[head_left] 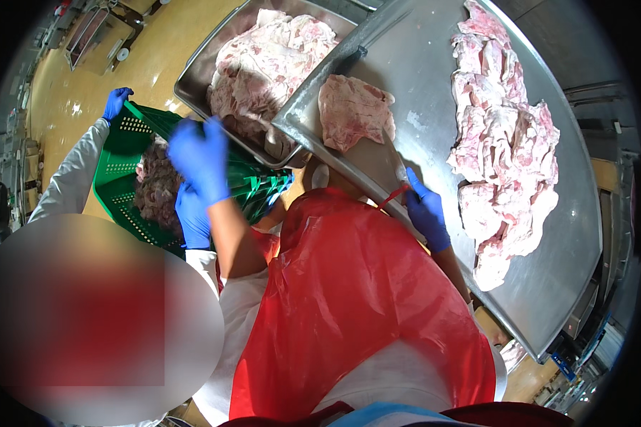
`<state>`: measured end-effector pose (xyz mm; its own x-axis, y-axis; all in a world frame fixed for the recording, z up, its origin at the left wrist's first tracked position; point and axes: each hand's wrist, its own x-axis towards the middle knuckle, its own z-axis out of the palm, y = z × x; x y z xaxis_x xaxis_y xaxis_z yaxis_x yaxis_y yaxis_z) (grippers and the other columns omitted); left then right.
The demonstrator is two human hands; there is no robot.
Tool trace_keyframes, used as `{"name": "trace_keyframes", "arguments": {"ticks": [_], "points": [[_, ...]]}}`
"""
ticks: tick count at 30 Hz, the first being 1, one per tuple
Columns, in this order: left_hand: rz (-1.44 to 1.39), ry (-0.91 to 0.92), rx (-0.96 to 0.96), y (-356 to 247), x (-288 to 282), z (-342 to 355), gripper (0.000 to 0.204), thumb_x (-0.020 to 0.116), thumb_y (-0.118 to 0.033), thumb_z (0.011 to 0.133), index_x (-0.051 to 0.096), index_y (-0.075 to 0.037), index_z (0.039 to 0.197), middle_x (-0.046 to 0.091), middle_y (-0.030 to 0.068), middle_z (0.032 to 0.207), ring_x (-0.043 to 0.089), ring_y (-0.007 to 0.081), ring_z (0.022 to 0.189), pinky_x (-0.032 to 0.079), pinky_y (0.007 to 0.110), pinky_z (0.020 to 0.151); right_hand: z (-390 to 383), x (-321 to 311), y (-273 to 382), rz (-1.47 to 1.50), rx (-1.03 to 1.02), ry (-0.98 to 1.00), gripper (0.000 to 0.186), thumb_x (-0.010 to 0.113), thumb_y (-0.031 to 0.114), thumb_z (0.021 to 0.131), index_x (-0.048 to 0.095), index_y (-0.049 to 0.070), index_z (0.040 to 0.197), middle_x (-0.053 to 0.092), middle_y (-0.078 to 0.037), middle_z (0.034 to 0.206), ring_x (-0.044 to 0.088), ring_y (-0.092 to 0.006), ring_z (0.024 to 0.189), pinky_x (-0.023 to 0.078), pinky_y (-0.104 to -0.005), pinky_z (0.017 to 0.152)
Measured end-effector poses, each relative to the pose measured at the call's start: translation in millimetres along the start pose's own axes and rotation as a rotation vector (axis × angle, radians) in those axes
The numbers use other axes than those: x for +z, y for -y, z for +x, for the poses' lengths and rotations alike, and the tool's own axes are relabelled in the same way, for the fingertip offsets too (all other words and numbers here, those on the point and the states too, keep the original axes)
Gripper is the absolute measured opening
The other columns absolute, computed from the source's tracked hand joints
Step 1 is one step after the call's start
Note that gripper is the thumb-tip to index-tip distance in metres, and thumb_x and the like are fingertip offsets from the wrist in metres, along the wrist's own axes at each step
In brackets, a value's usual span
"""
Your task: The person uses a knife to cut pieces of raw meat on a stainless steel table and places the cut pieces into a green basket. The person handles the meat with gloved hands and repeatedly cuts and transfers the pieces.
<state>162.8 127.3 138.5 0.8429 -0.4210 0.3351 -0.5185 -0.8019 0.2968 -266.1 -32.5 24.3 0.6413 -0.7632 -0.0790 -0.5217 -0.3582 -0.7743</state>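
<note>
My right hand (pixel 427 211), in a blue glove, grips a knife (pixel 393 155) at the near edge of the metal table (pixel 424 53). Its blade reaches up beside a flat piece of raw meat (pixel 352 110), and its handle is hidden in my fist. My left hand (pixel 204 162), also gloved in blue, is smeared by motion over the green perforated crate (pixel 117 167). Whether it holds anything does not show. Dark reddish meat scraps (pixel 157 188) lie in the crate.
A co-worker at my left has one gloved hand (pixel 117 103) on the crate's far rim and the other (pixel 192 219) at its near side. A steel tub (pixel 192 82) holds pale meat (pixel 267 60). A long row of meat pieces (pixel 502 142) lies across the table's right part.
</note>
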Motion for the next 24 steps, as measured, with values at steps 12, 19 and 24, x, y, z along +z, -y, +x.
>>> {"name": "trace_keyframes", "arguments": {"ticks": [12,19,24], "points": [[-0.691,0.872,0.259,-142,259,8,0.051,0.084,-0.048,0.064,0.077,-0.005,0.091,0.076,0.02,0.097,0.075,0.0319,0.092,0.058,0.043,0.088,19,35,4,-0.323,0.29,0.103,0.03,0.053,0.018,0.101,0.067,0.005,0.125,0.072,-0.025,0.093,0.069,-0.0445,0.08,0.054,-0.0498,0.068],[-0.656,0.571,0.465,-155,179,5,0.045,0.086,-0.044,0.065,0.074,-0.007,0.088,0.073,0.0151,0.085,0.071,0.0327,0.078,0.057,0.043,0.075,1,34,9,-0.104,0.362,-0.035,0.03,0.058,0.025,0.104,0.069,0.005,0.124,0.073,-0.021,0.088,0.071,-0.0307,0.077,0.054,-0.0403,0.072],[-0.972,0.251,0.21,-102,114,98,0.032,0.083,-0.036,0.075,0.072,-0.008,0.086,0.071,0.0109,0.079,0.066,0.0274,0.069,0.055,0.04,0.07,-20,31,7,-0.007,0.405,-0.121,0.047,0.059,0.011,0.101,0.056,0.012,0.148,0.071,-0.013,0.082,0.065,-0.0152,0.073,0.054,-0.0332,0.074]]}}
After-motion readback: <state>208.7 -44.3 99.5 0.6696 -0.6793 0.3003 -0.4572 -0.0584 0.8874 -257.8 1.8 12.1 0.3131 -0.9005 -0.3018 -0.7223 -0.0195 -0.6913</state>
